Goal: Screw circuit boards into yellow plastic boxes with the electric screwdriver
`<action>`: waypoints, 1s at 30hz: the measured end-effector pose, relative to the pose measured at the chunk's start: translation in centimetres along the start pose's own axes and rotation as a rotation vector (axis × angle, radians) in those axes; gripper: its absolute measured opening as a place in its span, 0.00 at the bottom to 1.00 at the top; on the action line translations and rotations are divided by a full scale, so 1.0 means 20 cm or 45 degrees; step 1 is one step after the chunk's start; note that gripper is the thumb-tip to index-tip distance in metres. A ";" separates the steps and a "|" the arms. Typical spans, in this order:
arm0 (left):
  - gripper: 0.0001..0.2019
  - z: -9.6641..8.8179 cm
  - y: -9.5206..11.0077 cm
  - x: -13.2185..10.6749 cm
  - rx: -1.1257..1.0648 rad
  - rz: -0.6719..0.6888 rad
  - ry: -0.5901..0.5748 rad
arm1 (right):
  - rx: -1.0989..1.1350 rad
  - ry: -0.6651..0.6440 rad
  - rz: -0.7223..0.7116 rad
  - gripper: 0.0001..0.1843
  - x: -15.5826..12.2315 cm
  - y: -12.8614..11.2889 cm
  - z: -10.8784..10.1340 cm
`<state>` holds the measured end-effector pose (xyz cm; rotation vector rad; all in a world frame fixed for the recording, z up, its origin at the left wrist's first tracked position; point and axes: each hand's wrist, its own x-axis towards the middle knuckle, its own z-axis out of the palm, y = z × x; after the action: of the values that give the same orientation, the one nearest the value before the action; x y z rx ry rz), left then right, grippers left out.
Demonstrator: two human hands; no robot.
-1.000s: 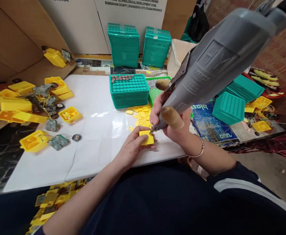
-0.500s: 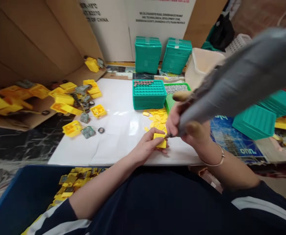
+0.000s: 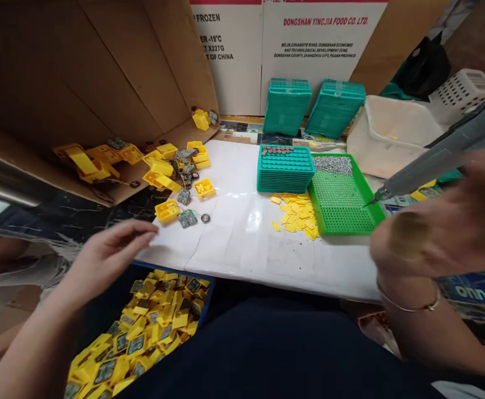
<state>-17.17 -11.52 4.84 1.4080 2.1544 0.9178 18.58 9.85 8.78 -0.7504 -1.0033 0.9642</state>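
Observation:
My left hand (image 3: 109,255) hovers open, fingers stretched and holding nothing, over the near left edge of the white table (image 3: 242,244) and above a blue bin (image 3: 101,316) filled with several yellow parts with circuit boards (image 3: 151,327). My right hand (image 3: 445,233) is at the right, badly blurred, with a cot on the thumb and a bracelet at the wrist. Just above it hangs a grey electric screwdriver (image 3: 445,147), its tip over the right edge of the green screw tray (image 3: 342,205). Whether the hand grips the screwdriver is unclear.
Small yellow plates (image 3: 296,213) lie beside a stack of teal trays (image 3: 284,169). Yellow housings with wires and boards (image 3: 167,166) are scattered at the left. Two more teal stacks (image 3: 309,105) and a white tub (image 3: 392,133) stand behind, and cardboard walls rise at the back.
My left hand has left the table with the yellow part no longer in it and moved left over the bin. The screwdriver and my right hand swung right. The view turned left.

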 end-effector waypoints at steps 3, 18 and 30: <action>0.09 -0.05 -0.10 0.14 0.222 0.208 0.183 | -0.454 -1.068 -0.374 0.08 -0.20 0.11 0.23; 0.09 0.13 -0.02 0.26 0.111 0.408 -0.246 | -1.259 -1.603 -0.678 0.10 -0.30 0.49 0.65; 0.12 0.71 0.34 0.10 0.423 0.723 -0.178 | -1.326 -1.513 -1.296 0.11 -0.36 0.33 -0.16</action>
<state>-4.52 -3.52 -0.18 2.2465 1.8880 0.6213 17.93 5.59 -0.48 -0.2629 -2.6686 -0.2246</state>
